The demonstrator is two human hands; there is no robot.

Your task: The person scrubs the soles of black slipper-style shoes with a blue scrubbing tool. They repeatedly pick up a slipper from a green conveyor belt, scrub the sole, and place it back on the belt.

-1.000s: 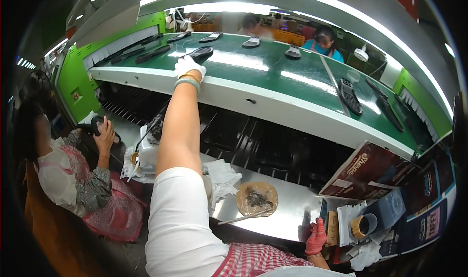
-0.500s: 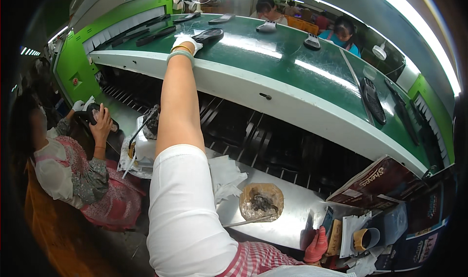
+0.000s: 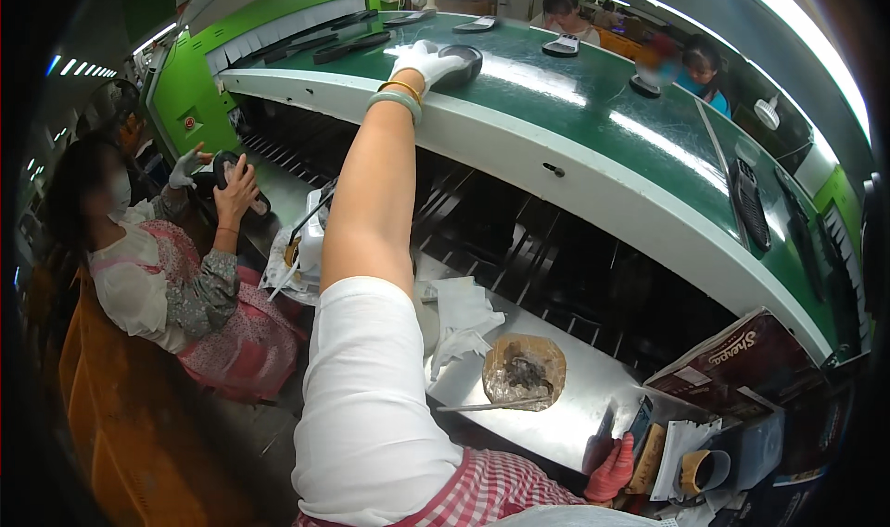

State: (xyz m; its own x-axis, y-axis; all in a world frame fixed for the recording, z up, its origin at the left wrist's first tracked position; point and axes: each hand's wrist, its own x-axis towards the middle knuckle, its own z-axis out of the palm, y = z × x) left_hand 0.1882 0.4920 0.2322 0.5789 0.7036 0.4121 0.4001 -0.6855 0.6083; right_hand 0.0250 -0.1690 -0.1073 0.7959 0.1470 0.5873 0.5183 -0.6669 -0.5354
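Observation:
My left hand (image 3: 428,63), in a white glove, reaches across the raised white rim onto a green conveyor belt (image 3: 533,96). Its fingers close over a dark shoe sole (image 3: 466,64) lying on the belt; they hide part of it. Low at the right, my right hand (image 3: 610,471) wears a red glove and has its fingers drawn together. Whether anything is in them is hidden. Beside it are a brown cardboard piece (image 3: 646,457) and a dark shape on the metal table (image 3: 547,434). Several more soles, such as a grey-and-black one (image 3: 561,46), lie along the belt.
A brown tray of dark residue (image 3: 525,371), a thin stick (image 3: 491,405) and white sheets (image 3: 464,309) lie on the metal table. Dark slatted racks (image 3: 501,240) run under the belt. At left, a co-worker (image 3: 176,277) handles a shoe. Boxes (image 3: 732,360) stand at right.
My left hand has moved forward and right, from the sole's near end to over it. The view has shifted. The co-worker at left has turned the shoe and lifted a gloved hand off it.

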